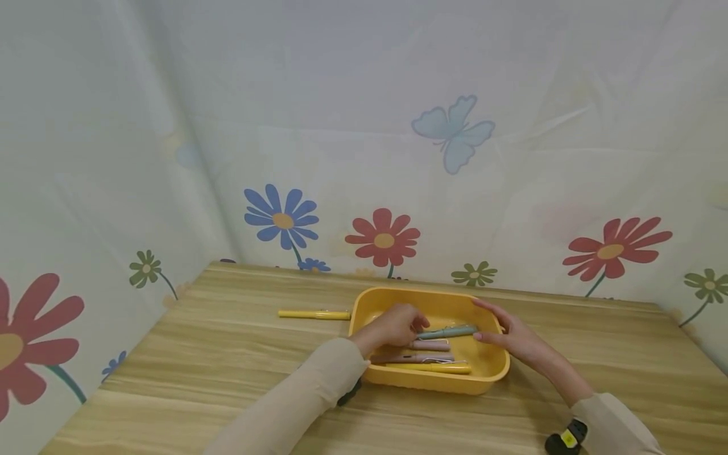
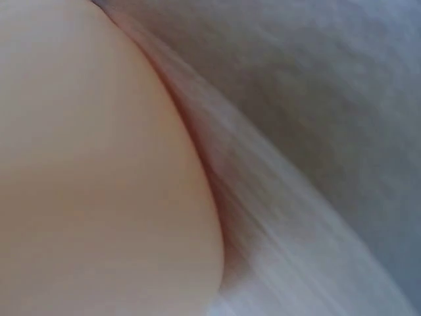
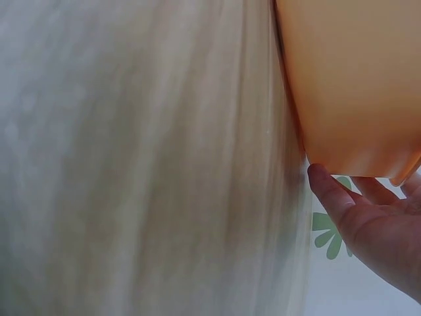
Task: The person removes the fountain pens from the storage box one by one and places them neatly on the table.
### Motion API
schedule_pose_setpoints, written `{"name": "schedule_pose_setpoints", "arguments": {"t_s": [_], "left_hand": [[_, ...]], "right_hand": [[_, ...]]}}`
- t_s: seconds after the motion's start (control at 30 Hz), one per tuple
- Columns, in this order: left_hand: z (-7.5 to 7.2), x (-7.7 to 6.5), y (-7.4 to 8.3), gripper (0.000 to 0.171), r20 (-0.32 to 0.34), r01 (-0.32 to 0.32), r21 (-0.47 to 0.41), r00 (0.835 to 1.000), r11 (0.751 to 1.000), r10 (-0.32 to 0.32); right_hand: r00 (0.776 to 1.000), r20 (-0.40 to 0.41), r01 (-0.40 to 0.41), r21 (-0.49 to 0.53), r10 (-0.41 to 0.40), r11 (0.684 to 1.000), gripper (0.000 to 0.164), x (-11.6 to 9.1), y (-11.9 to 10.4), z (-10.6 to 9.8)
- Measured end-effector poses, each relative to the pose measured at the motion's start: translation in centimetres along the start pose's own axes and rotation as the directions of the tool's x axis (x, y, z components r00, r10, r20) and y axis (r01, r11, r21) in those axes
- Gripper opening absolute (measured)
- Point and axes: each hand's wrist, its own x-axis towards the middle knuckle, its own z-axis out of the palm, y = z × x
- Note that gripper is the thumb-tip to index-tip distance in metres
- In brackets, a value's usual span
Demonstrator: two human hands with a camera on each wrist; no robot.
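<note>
Right grip [image 1: 514,338] pinches the tray [image 1: 432,381] at its right end; left grip [image 1: 399,325] curls at the green pen [image 1: 450,332] inside, pinching or not, one cannot tell. Keeping the tray steady should help.

Left sleeve [image 1: 284,411]: long, plain beige, creased near the cuff [image 1: 348,357]. Right sleeve [image 1: 617,426]: matching beige. Worn at its edge, a black device [image 1: 578,429] bearing a yellow patch [image 1: 569,438]. Beneath the left sleeve, a dark item [image 1: 349,394], mostly hidden. Hands [image 1: 520,338]: bare.

We saw a smooth plastic tray [image 1: 432,382], glossy pens [image 1: 457,368], a wood-grained tabletop [image 1: 239,354] and a creased cloth backdrop [image 1: 341,158].
</note>
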Motion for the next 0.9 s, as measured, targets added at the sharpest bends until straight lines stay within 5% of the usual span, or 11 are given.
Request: {"name": "schedule_pose_setpoints", "arguments": {"t_s": [0.9], "left_hand": [[0.00, -0.61, 0.05, 0.012, -0.002, 0.020, 0.195, 1.000, 0.981, -0.020]], "right_hand": [[1.000, -0.002, -0.024, 0.002, 0.024, 1.000, 0.068, 0.00, -0.06, 0.01]]}}
